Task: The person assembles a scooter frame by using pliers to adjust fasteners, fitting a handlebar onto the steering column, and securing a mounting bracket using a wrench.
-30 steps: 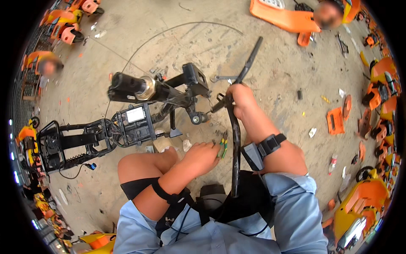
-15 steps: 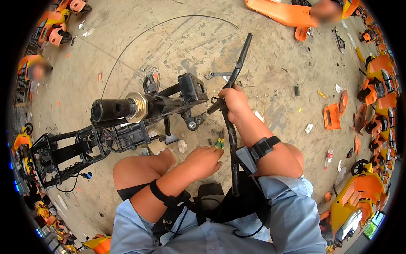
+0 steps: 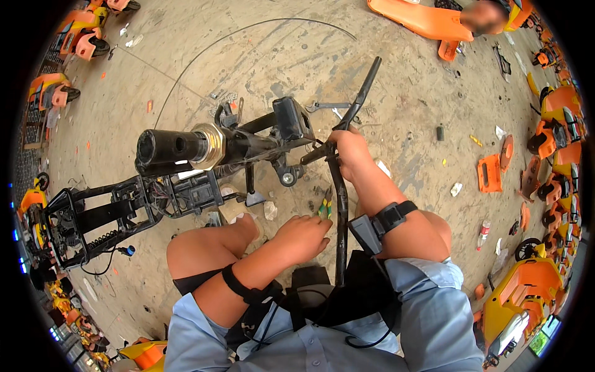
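Handlebar (image 3: 342, 217): being clamped in right hand (image 3: 351, 152), extending just beside black frame (image 3: 245, 146). At left hand (image 3: 302, 239): showing a loose curl near pliers (image 3: 329, 203), leaving any hold unclear. Possibly risking knocking black frame, through twisting in one-handed grip.

Light-blue buttoned shirt (image 3: 317, 348); black forearm straps (image 3: 235, 282), right bearing grey box (image 3: 364, 234).

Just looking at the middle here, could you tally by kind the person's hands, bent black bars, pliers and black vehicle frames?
Hands: 2, left hand and right hand
Bent black bar: 1
Pliers: 1
Black vehicle frame: 1
Total: 5
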A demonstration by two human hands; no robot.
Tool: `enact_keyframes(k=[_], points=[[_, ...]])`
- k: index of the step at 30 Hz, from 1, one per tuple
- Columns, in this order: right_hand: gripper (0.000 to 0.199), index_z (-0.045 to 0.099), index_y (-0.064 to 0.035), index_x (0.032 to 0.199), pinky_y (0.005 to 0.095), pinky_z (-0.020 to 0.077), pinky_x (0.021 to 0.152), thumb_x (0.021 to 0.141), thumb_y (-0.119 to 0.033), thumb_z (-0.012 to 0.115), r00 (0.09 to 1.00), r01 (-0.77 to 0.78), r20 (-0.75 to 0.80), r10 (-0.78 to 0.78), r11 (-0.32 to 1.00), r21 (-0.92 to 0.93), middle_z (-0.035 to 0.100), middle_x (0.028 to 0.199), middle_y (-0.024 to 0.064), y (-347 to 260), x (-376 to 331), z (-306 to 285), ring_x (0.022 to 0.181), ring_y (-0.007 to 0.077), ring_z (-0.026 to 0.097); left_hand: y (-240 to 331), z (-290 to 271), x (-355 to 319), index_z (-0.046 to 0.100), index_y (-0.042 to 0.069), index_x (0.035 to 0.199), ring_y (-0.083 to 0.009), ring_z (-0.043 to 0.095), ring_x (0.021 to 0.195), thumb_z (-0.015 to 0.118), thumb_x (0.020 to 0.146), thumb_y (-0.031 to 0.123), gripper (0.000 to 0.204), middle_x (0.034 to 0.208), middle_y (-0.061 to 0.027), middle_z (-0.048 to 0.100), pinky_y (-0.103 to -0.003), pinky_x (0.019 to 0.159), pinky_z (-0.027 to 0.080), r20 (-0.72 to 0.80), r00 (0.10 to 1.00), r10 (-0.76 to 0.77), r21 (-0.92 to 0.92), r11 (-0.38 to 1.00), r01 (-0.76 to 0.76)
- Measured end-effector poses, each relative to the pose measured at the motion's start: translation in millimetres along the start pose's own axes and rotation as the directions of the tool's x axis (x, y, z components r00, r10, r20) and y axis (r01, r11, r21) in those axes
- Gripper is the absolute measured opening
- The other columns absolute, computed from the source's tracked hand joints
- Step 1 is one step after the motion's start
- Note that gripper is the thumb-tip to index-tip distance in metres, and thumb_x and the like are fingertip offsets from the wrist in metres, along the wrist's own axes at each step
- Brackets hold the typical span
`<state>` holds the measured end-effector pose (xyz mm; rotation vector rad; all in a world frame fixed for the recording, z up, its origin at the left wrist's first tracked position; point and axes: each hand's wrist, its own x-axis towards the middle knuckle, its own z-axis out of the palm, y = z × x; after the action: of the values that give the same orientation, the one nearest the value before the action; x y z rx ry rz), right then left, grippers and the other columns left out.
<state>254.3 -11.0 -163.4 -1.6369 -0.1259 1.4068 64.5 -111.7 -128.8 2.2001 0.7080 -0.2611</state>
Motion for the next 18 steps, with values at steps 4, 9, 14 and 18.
enact_keyframes(k=[4,9,14,18], points=[[0.046,0.047,-0.0002,0.124,0.0374,0.0404,0.063,0.08,-0.003,0.059,0.997,0.04,0.067,-0.028,0.983,-0.178,0.056,0.086,0.0105,-1.9,-2.4,-4.3,0.071,0.0205,0.049,2.2,1.9,0.9,0.06,0.005,0.122,-0.0355,0.065,0.097,0.064,0.09,0.027,0.039,0.099,-0.0152,0.066,-0.046,0.085,0.051,0.016,1.0,-0.001,0.003,1.0,0.001],[0.07,0.034,0.0017,0.145,0.0406,0.045,0.066,0.081,-0.006,0.06,0.993,-0.021,0.1,0.062,0.931,-0.365,0.062,0.093,0.0152,-12.0,-5.7,-7.5,0.078,0.025,0.057,-1.1,-0.5,3.4,0.059,0.005,0.123,-0.0364,0.064,0.098,0.063,0.09,0.027,0.04,0.101,-0.016,0.066,-0.047,0.087,0.051,0.074,0.997,-0.013,0.011,1.0,0.012],[0.066,0.035,0.0041,0.143,0.0403,0.0499,0.075,0.083,-0.008,0.059,0.995,0.006,0.082,0.054,0.799,-0.602,0.066,0.107,0.0235,-16.8,-11.4,-0.5,0.095,0.0314,0.064,-5.7,0.1,10.1,0.058,0.005,0.124,-0.0376,0.064,0.099,0.061,0.092,0.028,0.04,0.104,-0.0177,0.067,-0.047,0.088,0.05,0.075,0.996,-0.04,0.001,0.999,0.04],[0.04,0.049,0.0,0.123,0.0373,0.0458,0.062,0.085,-0.007,0.058,0.992,-0.016,0.094,0.082,0.83,-0.558,0.061,0.091,0.0149,1.9,5.7,-8.5,0.079,0.0234,0.058,-3.5,-0.9,17.6,0.058,0.005,0.124,-0.0383,0.064,0.099,0.06,0.093,0.028,0.039,0.103,-0.0183,0.066,-0.048,0.088,0.05,0.09,0.996,-0.021,-0.025,0.999,0.024]])
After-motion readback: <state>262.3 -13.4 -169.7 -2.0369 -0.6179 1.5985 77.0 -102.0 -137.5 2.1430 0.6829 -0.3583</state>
